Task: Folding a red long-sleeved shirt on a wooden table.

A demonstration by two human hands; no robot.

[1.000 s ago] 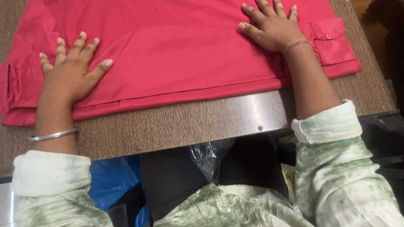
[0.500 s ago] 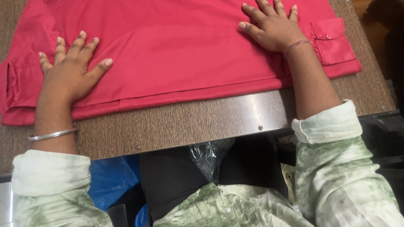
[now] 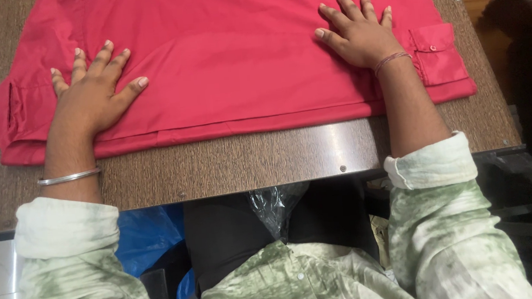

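Red shirt (image 3: 225,50) under both flat palms

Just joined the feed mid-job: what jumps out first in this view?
A bright red garment spread flat over the brown wooden table fills the upper frame. Both hands lie palm-down on it, fingers spread: the left hand near the left cuff, the right hand beside a buttoned cuff on the right.

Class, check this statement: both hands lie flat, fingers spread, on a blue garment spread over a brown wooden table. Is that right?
Not quite: the garment is red, not blue, as the head view shows. The rest holds: the left hand and the right hand both lie flat on it, fingers spread, and it is spread over the brown wooden table.
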